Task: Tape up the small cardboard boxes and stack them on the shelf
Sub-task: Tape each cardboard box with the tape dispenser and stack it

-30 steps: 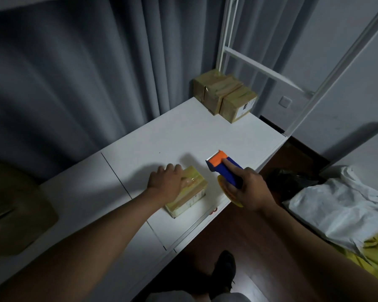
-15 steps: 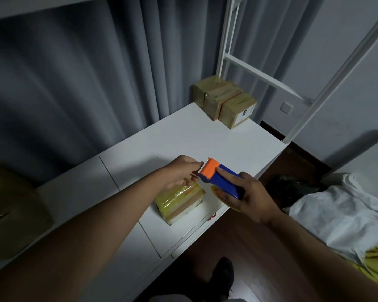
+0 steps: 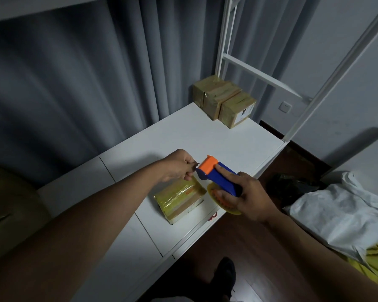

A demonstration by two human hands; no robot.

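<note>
Two hands work a tape dispenser above a small cardboard box on a white shelf.

The right hand (image 3: pixel 248 198) grips a blue and orange tape dispenser (image 3: pixel 217 178). The left hand (image 3: pixel 177 165) is closed, pinching at the dispenser's toothed front edge. Just below both hands, a tape-wrapped box (image 3: pixel 179 198) lies flat near the front edge of the shelf (image 3: pixel 216 138). Two more taped boxes (image 3: pixel 224 100) sit side by side at the shelf's far corner, beside grey curtains (image 3: pixel 79 83).

Right hand (image 3: pixel 247 197) around blue-orange tape dispenser (image 3: pixel 218 177), left hand (image 3: pixel 179 165) pinching at its toothed end, above taped box (image 3: pixel 180 198).
</note>
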